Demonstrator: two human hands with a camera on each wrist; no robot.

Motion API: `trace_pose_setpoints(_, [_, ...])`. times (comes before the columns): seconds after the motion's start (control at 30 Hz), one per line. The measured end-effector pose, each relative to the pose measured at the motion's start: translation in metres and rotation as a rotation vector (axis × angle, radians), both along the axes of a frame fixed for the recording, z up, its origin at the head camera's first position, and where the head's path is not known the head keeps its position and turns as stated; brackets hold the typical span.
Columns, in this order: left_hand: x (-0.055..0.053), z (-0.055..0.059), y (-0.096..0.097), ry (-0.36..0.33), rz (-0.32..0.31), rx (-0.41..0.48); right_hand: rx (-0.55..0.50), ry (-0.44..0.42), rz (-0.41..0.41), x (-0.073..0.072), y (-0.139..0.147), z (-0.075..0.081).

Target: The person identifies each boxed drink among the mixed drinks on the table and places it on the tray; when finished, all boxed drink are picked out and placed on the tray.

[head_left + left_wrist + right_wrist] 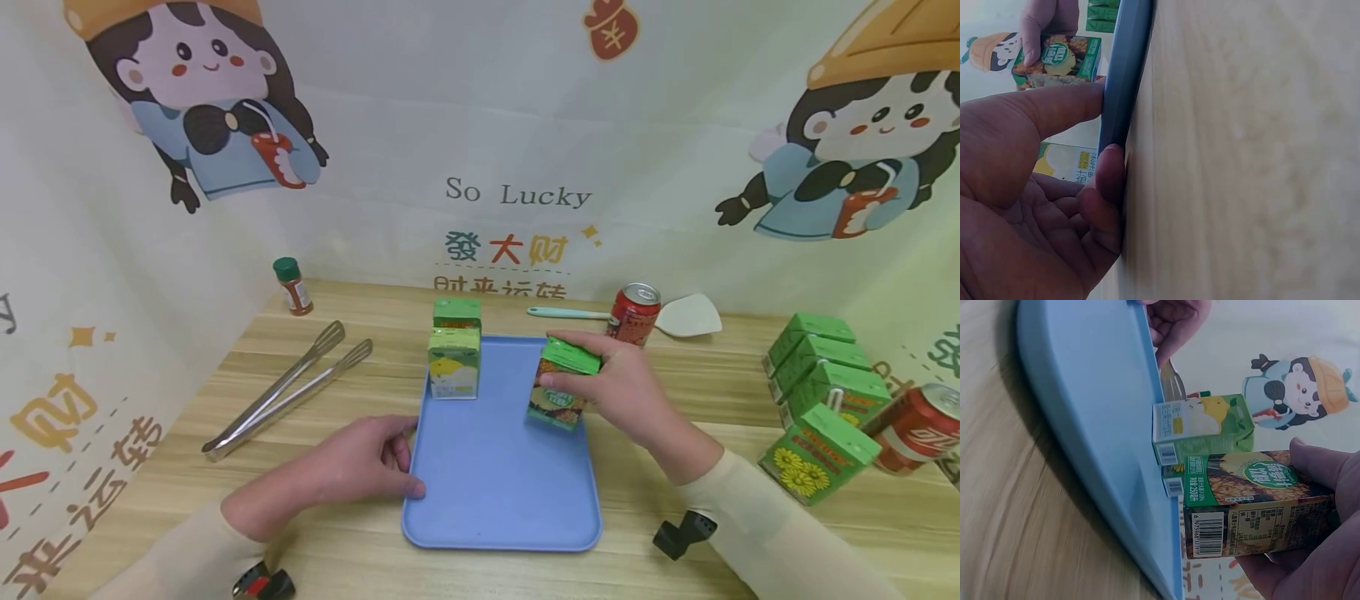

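Observation:
My right hand (626, 387) grips a green and brown juice carton (558, 404) from above, thumb on the near side. The carton leans slightly over the right side of a blue tray (502, 492); whether its base touches the tray, I cannot tell. My left hand (367, 458) pinches the tray's left rim, thumb on top and fingers curled at the outer edge, as the left wrist view shows. At the tray's far left corner stands a pale green carton with a yellow fruit picture (453, 367), and a green carton (457, 312) is just behind it.
Metal tongs (281, 400) and a green-capped spice bottle (292, 287) lie to the left. Behind the tray are a red can (634, 312) and a white spatula (690, 317). Several green cartons (821, 454) and a cola can (915, 429) stand at right.

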State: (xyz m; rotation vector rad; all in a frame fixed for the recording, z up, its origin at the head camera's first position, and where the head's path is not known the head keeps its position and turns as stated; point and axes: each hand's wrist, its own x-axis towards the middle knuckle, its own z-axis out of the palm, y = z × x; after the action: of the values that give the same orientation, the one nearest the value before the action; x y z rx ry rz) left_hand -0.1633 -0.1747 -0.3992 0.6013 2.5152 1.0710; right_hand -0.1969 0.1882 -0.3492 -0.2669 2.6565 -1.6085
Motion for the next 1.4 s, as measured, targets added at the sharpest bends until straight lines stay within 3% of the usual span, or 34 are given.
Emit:
trace_pose_setpoints(0.33, [0.009,-0.001,0.000,0.014,-0.023,0.003,-0.041,-0.017,0.071,-0.005,-0.026,-0.002])
trace_pose_setpoints(0.67, [0.013,0.000,-0.001,0.005,-0.007,-0.006,-0.014,-0.016,0.141,-0.008,-0.054,-0.003])
trace_pose_setpoints(0.9, [0.013,0.001,-0.001,0.009,-0.013,-0.009,-0.019,0.010,0.220,-0.014,-0.070,-0.010])
trace_pose_setpoints(1.2, [0.014,0.001,-0.001,0.006,-0.011,-0.016,0.087,0.020,0.253,-0.018,-0.089,-0.014])
trace_pose_setpoints(1.4, [0.014,0.002,-0.002,-0.004,-0.007,-0.011,0.054,0.031,0.287,-0.020,-0.101,-0.017])
